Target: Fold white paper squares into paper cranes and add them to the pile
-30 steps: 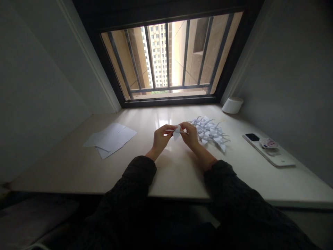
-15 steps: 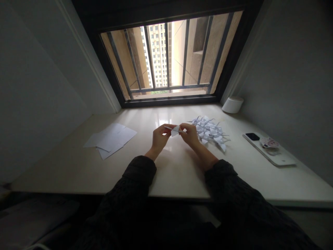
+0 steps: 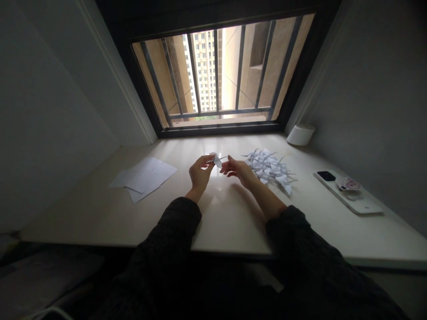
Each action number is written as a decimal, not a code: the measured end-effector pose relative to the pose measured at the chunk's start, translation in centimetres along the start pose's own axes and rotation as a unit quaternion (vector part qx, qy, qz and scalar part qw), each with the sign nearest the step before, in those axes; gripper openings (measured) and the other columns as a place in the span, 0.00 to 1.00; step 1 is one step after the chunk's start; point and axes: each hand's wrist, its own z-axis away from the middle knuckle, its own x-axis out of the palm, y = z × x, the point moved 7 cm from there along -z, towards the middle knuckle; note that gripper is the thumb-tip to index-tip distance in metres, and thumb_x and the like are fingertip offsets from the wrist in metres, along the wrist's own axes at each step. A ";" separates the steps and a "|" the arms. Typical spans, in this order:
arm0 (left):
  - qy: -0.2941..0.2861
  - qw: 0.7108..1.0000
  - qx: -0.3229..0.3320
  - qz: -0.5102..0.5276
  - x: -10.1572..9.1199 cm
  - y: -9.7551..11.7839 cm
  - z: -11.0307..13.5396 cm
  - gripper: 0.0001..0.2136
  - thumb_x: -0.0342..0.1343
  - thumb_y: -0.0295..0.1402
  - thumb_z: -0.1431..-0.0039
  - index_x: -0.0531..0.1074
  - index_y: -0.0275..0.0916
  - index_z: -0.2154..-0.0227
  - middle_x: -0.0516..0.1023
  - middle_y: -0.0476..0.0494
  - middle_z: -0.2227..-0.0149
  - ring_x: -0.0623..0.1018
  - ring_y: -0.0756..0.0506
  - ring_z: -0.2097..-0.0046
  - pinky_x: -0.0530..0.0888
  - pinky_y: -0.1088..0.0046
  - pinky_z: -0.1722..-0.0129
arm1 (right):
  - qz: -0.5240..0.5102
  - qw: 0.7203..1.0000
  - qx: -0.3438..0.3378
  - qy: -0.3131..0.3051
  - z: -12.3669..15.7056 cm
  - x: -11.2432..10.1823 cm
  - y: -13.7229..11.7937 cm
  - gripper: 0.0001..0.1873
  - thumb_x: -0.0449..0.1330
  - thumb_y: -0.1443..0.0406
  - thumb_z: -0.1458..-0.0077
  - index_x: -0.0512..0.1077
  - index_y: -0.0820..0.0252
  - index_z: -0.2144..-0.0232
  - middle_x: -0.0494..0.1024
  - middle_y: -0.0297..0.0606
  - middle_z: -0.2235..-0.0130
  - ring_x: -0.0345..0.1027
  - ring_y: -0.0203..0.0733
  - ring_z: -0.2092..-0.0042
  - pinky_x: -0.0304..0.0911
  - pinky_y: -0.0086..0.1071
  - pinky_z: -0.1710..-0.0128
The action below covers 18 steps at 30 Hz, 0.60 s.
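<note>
My left hand (image 3: 200,172) pinches a small white paper crane (image 3: 217,160) between thumb and fingers, above the middle of the tabletop. The crane's wings are spread, and a thin point sticks out toward the right. Just right of it, my right hand (image 3: 238,171) has its fingers apart with nothing between them. Its fingertips are close to the crane; whether they touch it I cannot tell. Beyond the right hand lies a pile of folded white paper cranes (image 3: 268,166).
White paper sheets (image 3: 147,175) lie overlapping at the left of the table (image 3: 100,222). On the right are a phone (image 3: 348,193) with a round grip on its back and a white cylindrical object (image 3: 300,134) near the wall. A barred window (image 3: 216,75) stands behind.
Both hands held the crane before; the right hand has let go and its fingers have opened. The left hand has shifted slightly left with the crane, which is now turned differently.
</note>
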 end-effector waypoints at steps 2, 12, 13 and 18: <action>-0.007 1.000 0.012 -0.027 0.1 -0.1 0.1 0.09 0.61 0.33 0.48 0.77 0.44 0.63 0.81 0.46 0.61 0.80 0.46 0.62 0.75 0.69 0.63 | -0.003 1.000 0.021 0.006 0.4 0.3 0.0 0.28 0.58 0.41 0.54 0.76 0.60 0.76 0.79 0.43 0.72 0.69 0.38 0.72 0.61 0.30 0.74; -0.048 0.996 0.052 -0.059 0.7 0.6 0.3 0.10 0.62 0.36 0.48 0.78 0.47 0.61 0.82 0.49 0.64 0.79 0.47 0.64 0.74 0.70 0.63 | 0.031 0.999 -0.016 0.036 1.1 0.5 -0.9 0.20 0.67 0.48 0.62 0.76 0.59 0.80 0.76 0.38 0.72 0.68 0.37 0.69 0.61 0.28 0.71; -0.056 0.996 0.046 -0.055 0.8 0.5 0.2 0.11 0.62 0.37 0.49 0.78 0.46 0.61 0.82 0.48 0.65 0.79 0.47 0.65 0.74 0.71 0.63 | 0.034 0.998 -0.021 0.040 1.1 0.4 -0.9 0.20 0.67 0.48 0.62 0.76 0.59 0.80 0.76 0.38 0.73 0.67 0.36 0.69 0.61 0.28 0.71; -0.081 0.996 0.022 -0.021 1.1 -0.4 0.1 0.11 0.62 0.38 0.49 0.79 0.44 0.62 0.82 0.46 0.63 0.79 0.48 0.66 0.75 0.71 0.64 | 0.046 0.997 -0.043 0.054 0.9 0.0 -1.3 0.19 0.68 0.49 0.64 0.77 0.59 0.80 0.75 0.36 0.76 0.66 0.35 0.72 0.60 0.30 0.72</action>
